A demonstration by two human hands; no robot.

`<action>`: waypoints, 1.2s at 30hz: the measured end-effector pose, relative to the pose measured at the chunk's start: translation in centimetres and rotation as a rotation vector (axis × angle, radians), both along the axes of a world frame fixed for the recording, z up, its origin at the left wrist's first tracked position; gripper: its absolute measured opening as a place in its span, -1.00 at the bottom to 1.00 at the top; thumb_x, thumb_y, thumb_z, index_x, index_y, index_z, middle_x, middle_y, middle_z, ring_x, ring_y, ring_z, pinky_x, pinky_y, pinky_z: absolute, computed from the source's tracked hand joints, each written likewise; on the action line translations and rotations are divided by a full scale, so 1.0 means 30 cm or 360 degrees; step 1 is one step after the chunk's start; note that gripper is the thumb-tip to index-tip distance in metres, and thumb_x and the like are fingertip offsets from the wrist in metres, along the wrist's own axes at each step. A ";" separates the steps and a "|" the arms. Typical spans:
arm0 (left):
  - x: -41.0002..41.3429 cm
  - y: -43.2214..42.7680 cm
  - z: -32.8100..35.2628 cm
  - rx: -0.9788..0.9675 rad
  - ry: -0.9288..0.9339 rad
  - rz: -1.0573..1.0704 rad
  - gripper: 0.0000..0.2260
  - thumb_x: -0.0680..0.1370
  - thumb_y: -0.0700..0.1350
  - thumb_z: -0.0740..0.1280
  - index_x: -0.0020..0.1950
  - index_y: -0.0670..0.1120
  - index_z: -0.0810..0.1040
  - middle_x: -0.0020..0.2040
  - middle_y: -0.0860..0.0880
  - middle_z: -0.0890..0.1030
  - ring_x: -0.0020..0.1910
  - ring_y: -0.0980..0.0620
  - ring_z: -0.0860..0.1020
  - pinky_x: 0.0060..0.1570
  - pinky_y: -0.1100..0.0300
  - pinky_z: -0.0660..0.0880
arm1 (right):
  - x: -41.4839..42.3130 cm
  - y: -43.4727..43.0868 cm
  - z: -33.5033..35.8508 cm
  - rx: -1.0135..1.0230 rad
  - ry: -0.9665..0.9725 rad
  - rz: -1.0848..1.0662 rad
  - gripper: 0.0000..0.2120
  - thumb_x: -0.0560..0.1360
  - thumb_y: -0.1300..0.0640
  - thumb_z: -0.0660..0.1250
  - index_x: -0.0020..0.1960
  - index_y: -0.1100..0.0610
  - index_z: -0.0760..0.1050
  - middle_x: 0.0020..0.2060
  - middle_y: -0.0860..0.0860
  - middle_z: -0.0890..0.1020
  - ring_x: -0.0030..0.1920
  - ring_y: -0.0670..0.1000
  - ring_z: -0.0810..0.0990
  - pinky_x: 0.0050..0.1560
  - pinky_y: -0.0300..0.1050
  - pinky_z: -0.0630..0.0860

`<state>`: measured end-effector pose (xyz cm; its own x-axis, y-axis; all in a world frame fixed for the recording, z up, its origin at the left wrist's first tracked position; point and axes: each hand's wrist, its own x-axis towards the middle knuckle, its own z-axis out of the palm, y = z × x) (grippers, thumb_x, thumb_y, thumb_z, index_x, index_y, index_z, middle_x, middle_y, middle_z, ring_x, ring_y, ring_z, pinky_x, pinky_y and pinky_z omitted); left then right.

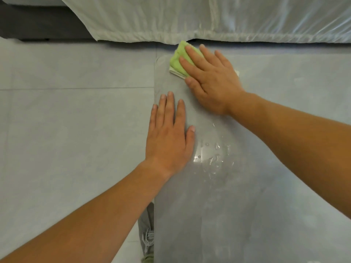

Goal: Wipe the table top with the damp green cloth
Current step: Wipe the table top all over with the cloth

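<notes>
The grey table top point(247, 196) fills the right and centre of the head view, its left edge running down the middle. A folded green cloth point(177, 58) lies at the table's far left corner. My right hand point(210, 78) presses flat on the cloth with straight fingers and covers most of it. Flat on the table's left edge, fingers straight, rests my left hand point(169, 135), which holds nothing. Water droplets point(212, 158) glisten on the table just right of my left hand.
Pale floor tiles point(66, 120) lie left of the table. A white plastic-like sheet point(209, 18) hangs over something along the far side, touching the table's back edge. A grey trouser leg and shoe point(147, 236) show below the table's left edge.
</notes>
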<state>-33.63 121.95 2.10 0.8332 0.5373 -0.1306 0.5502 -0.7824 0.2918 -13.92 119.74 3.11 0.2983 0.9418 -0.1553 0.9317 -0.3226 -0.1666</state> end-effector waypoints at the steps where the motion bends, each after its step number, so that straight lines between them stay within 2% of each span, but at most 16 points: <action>1: -0.007 -0.003 -0.002 0.0000 -0.0005 -0.0004 -0.39 0.64 0.11 -0.04 0.61 -0.19 0.08 0.63 -0.24 -0.02 0.62 -0.16 -0.11 0.57 -0.09 -0.14 | -0.009 0.035 0.004 -0.0014 0.0031 0.0125 -0.42 0.63 -0.18 -0.20 0.61 -0.07 0.05 0.62 -0.03 0.04 0.60 0.15 0.00 0.56 0.17 -0.05; 5: -0.030 -0.009 -0.011 0.0011 -0.0030 -0.0019 -0.40 0.64 0.09 0.00 0.61 -0.22 0.09 0.62 -0.25 -0.01 0.62 -0.17 -0.09 0.57 -0.07 -0.15 | 0.043 0.027 -0.017 0.0001 -0.0007 0.0371 -0.47 0.66 -0.15 -0.14 0.61 -0.08 0.06 0.62 -0.04 0.04 0.60 0.13 0.01 0.57 0.16 -0.05; 11: -0.038 -0.005 -0.020 -0.0012 -0.0122 -0.0022 -0.42 0.64 0.04 0.04 0.59 -0.24 0.13 0.62 -0.26 0.04 0.61 -0.18 -0.05 0.57 -0.07 -0.12 | 0.007 0.004 -0.005 0.0077 -0.0010 0.0058 -0.45 0.65 -0.16 -0.15 0.61 -0.06 0.08 0.61 -0.02 0.07 0.60 0.16 0.03 0.55 0.17 0.00; 15: -0.062 -0.012 -0.024 -0.0004 -0.0108 -0.0039 -0.41 0.64 0.02 0.05 0.59 -0.26 0.11 0.62 -0.26 0.03 0.61 -0.18 -0.05 0.57 -0.09 -0.09 | 0.044 -0.224 -0.014 0.0002 -0.0041 0.0465 -0.46 0.66 -0.12 -0.07 0.60 -0.01 0.13 0.60 0.03 0.12 0.59 0.17 0.08 0.54 0.18 0.07; 16: -0.065 -0.014 -0.026 0.0008 -0.0103 -0.0043 -0.41 0.64 0.03 0.04 0.59 -0.27 0.10 0.62 -0.26 0.03 0.61 -0.18 -0.05 0.57 -0.09 -0.09 | 0.100 -0.260 -0.020 0.0018 -0.0072 0.0409 -0.46 0.65 -0.12 -0.06 0.60 0.00 0.13 0.60 0.07 0.14 0.58 0.21 0.11 0.52 0.22 0.11; 17: -0.066 -0.016 -0.027 0.0014 -0.0094 -0.0043 -0.40 0.64 0.03 0.03 0.59 -0.27 0.09 0.62 -0.26 0.02 0.61 -0.18 -0.05 0.57 -0.10 -0.09 | 0.153 -0.280 -0.026 0.0045 -0.0091 0.0212 -0.45 0.65 -0.13 -0.08 0.60 0.01 0.12 0.59 0.09 0.15 0.56 0.25 0.14 0.50 0.26 0.13; 19: -0.065 -0.019 -0.029 0.0020 -0.0061 -0.0042 -0.39 0.64 0.05 0.00 0.60 -0.26 0.06 0.62 -0.25 0.00 0.62 -0.17 -0.07 0.57 -0.10 -0.09 | 0.217 -0.278 -0.021 0.0052 -0.0086 -0.0356 -0.41 0.63 -0.18 -0.15 0.61 0.00 0.07 0.61 0.08 0.09 0.58 0.25 0.09 0.50 0.28 0.11; 20: -0.064 -0.021 -0.028 0.0022 -0.0053 -0.0039 -0.39 0.64 0.05 -0.01 0.60 -0.26 0.06 0.62 -0.25 0.00 0.62 -0.17 -0.08 0.57 -0.10 -0.09 | 0.199 -0.269 -0.017 0.0048 -0.0072 -0.0529 -0.39 0.62 -0.19 -0.17 0.61 0.00 0.06 0.61 0.06 0.06 0.58 0.23 0.06 0.51 0.26 0.09; 21: -0.063 -0.022 -0.028 0.0019 -0.0054 -0.0035 -0.39 0.63 0.06 -0.01 0.60 -0.26 0.06 0.62 -0.25 0.00 0.62 -0.16 -0.09 0.57 -0.10 -0.11 | 0.153 -0.269 -0.014 0.0044 -0.0081 -0.0558 -0.39 0.62 -0.19 -0.17 0.61 0.01 0.07 0.61 0.06 0.06 0.58 0.24 0.05 0.51 0.25 0.09; 22: -0.063 -0.022 -0.027 0.0013 -0.0059 -0.0034 -0.38 0.63 0.06 -0.01 0.60 -0.26 0.07 0.62 -0.25 0.00 0.62 -0.16 -0.09 0.57 -0.09 -0.12 | 0.087 -0.290 -0.013 0.0053 -0.0100 -0.0456 -0.39 0.62 -0.19 -0.14 0.61 0.02 0.09 0.61 0.08 0.08 0.58 0.25 0.07 0.50 0.25 0.12; 25: -0.062 -0.021 -0.025 -0.0006 -0.0069 -0.0035 -0.38 0.64 0.08 0.00 0.61 -0.24 0.05 0.63 -0.23 -0.02 0.62 -0.14 -0.11 0.57 -0.05 -0.17 | -0.113 -0.441 -0.021 0.0061 -0.0060 0.0147 -0.42 0.64 -0.17 -0.05 0.60 0.03 0.14 0.60 0.08 0.12 0.59 0.23 0.07 0.51 0.25 0.12; 28: -0.063 -0.022 -0.026 0.0012 -0.0043 -0.0031 -0.38 0.64 0.09 0.00 0.61 -0.22 0.03 0.63 -0.22 -0.04 0.62 -0.12 -0.13 0.57 -0.03 -0.19 | -0.087 -0.499 -0.015 -0.0023 -0.0032 0.0453 -0.46 0.66 -0.14 -0.03 0.60 0.02 0.15 0.60 0.05 0.13 0.59 0.19 0.06 0.53 0.25 0.09; 30: -0.060 -0.025 -0.024 0.0017 -0.0028 -0.0024 -0.38 0.65 0.10 0.00 0.61 -0.22 0.03 0.63 -0.21 -0.04 0.62 -0.11 -0.14 0.57 -0.02 -0.20 | 0.001 -0.442 -0.021 0.0014 -0.0097 0.0236 -0.45 0.65 -0.14 -0.06 0.60 -0.01 0.13 0.60 0.05 0.13 0.58 0.21 0.10 0.52 0.25 0.08; 33: -0.071 -0.039 -0.019 -0.0012 0.0025 -0.0013 -0.38 0.66 0.11 -0.02 0.62 -0.20 -0.01 0.64 -0.19 -0.09 0.62 -0.09 -0.18 0.57 -0.01 -0.23 | 0.062 -0.337 -0.019 0.0069 -0.0004 -0.0462 -0.44 0.65 -0.17 -0.16 0.61 -0.06 0.02 0.62 -0.02 0.01 0.60 0.17 -0.01 0.56 0.21 -0.04; 35: -0.096 -0.070 -0.013 -0.0019 0.0033 -0.0013 -0.38 0.66 0.11 -0.01 0.62 -0.19 0.01 0.64 -0.19 -0.09 0.62 -0.09 -0.19 0.57 -0.04 -0.21 | -0.024 -0.337 -0.014 0.0095 0.0027 -0.0578 -0.42 0.64 -0.19 -0.18 0.62 -0.05 0.00 0.62 -0.01 -0.02 0.60 0.17 -0.04 0.56 0.19 -0.07; 36: -0.116 -0.093 -0.010 -0.0020 0.0034 -0.0014 -0.38 0.66 0.11 0.00 0.62 -0.20 0.02 0.64 -0.19 -0.08 0.62 -0.09 -0.18 0.57 -0.05 -0.20 | -0.080 -0.372 -0.015 0.0099 0.0020 -0.0469 -0.42 0.64 -0.19 -0.17 0.62 -0.04 0.02 0.62 0.01 0.00 0.60 0.19 -0.02 0.56 0.21 -0.04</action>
<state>-37.11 119.16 1.79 0.8349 0.5280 -0.1553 0.5495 -0.7837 0.2897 -16.32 108.59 2.67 0.5586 0.8227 -0.1050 0.7973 -0.5676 -0.2055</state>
